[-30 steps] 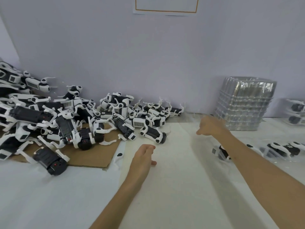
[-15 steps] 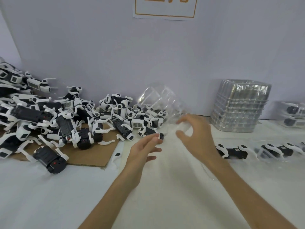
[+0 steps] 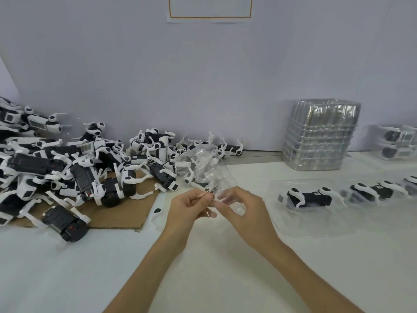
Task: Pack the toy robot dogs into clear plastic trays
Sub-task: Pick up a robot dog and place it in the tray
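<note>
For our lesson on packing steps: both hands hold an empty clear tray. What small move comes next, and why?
Probably lay the clear tray flat on the table: left hand and right hand both pinch its near edge, it is tilted and empty, so neither can take the toy dogs.

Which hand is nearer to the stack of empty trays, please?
Right. Both pinch a clear tray; the right hand is front-left of the stack of empty trays, the left hand farther left.

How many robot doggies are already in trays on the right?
5 show: three lie in a row on the table, the nearest dog, the middle dog and the edge dog; the upper dog and lower dog are stacked by the wall. More may be hidden.
</note>
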{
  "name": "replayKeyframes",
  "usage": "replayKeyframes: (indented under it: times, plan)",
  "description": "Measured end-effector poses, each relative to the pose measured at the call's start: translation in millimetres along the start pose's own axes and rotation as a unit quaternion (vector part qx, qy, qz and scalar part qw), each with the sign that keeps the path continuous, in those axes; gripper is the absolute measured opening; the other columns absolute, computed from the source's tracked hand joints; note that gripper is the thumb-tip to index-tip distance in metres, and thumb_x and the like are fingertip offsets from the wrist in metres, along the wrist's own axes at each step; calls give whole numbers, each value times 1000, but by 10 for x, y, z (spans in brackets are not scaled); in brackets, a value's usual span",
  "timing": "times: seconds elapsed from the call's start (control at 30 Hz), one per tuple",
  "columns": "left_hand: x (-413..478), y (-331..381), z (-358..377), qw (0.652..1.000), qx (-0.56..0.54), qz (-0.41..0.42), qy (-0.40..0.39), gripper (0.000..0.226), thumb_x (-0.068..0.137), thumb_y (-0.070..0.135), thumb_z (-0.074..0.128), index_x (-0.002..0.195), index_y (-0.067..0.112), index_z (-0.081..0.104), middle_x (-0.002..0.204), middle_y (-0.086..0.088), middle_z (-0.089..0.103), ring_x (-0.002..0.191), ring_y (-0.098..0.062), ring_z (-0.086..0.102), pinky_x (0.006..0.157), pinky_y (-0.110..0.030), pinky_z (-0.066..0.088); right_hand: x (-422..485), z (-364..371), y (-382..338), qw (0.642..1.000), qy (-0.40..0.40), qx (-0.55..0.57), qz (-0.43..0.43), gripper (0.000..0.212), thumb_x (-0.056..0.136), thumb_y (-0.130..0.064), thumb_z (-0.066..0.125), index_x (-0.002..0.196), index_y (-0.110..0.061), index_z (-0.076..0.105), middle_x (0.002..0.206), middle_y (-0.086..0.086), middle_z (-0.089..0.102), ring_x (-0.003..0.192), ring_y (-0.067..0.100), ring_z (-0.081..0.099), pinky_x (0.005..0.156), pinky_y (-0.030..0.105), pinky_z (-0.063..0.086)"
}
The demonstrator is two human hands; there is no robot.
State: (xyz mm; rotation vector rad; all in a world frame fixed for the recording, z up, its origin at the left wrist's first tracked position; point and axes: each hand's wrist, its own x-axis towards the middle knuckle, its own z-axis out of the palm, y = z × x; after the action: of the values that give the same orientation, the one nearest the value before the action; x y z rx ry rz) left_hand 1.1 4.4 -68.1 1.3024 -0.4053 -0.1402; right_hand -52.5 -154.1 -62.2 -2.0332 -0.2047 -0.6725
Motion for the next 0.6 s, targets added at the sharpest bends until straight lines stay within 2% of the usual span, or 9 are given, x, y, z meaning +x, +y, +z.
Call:
replayKeyframes:
  times: [0.07, 0.13, 0.23, 0.3, 0.37, 0.43, 0.5, 0.6]
  plan:
    - [1, -12, 3, 1000, 4, -2, 0, 25, 76, 25, 72, 85, 2, 68, 78, -14, 75, 57, -20, 66, 64, -22, 55, 5, -23, -12, 1000, -11, 18, 3, 30, 78, -56, 70, 87, -28, 71, 81, -15, 73, 84, 2, 69, 80, 16, 46]
    - [8, -4, -16, 1000, 2, -2, -3, 21, 77, 24, 72, 81, 4, 67, 79, -17, 75, 53, -20, 64, 62, -23, 55, 10, -28, -17, 999, -23, 27, 1, 29, 80, -53, 68, 87, -25, 72, 79, -16, 73, 83, 3, 70, 77, 10, 44]
    - [11, 8, -11, 1000, 2, -4, -2, 23, 75, 29, 74, 76, 7, 66, 78, -19, 74, 50, -20, 63, 59, -27, 55, 16, -38, -9, 999, -27, 25, -5, 16, 91, -38, 67, 88, -23, 71, 80, -16, 73, 84, 4, 69, 77, 10, 43]
    - [9, -5, 26, 1000, 13, -1, 12, 36, 77, 39, 73, 79, 3, 65, 79, -18, 74, 51, -21, 63, 58, -28, 55, 20, -57, 0, 1000, -10, 18, -7, 11, 95, -33, 66, 88, -25, 68, 80, -14, 73, 86, 5, 69, 78, 15, 45]
    - [15, -22, 77, 999, 20, -6, 45, 43, 89, 48, 62, 76, 8, 69, 80, -18, 74, 52, -21, 62, 56, -27, 54, 34, -100, -5, 999, 35, 29, -6, 6, 95, -29, 67, 95, -33, 62, 80, -15, 71, 87, 3, 67, 76, 13, 44]
    - [40, -38, 66, 995, 1, -27, 95, 53, 102, 50, 43, 70, 19, 72, 83, -16, 74, 58, -23, 64, 56, -27, 53, 63, -207, 6, 996, 82, 16, -12, 26, 93, -26, 71, 108, -39, 54, 81, -16, 69, 91, 2, 66, 81, 11, 41]
    - [86, -41, -35, 987, -34, -44, 152, 52, 105, 48, 35, 85, 18, 71, 92, -13, 75, 66, -21, 68, 61, -29, 52, 110, -362, 30, 994, 82, -43, -54, 36, 90, -24, 73, 115, -41, 53, 84, -18, 69, 98, 5, 64, 96, 21, 37]
    - [152, -46, -253, 971, -78, -77, 213, 44, 106, 50, 34, 113, 18, 64, 108, -6, 75, 82, -19, 72, 70, -33, 52, 136, -536, 55, 989, 15, -105, -105, 32, 74, -18, 71, 100, -36, 64, 94, -19, 68, 104, 6, 59, 104, 34, 32]
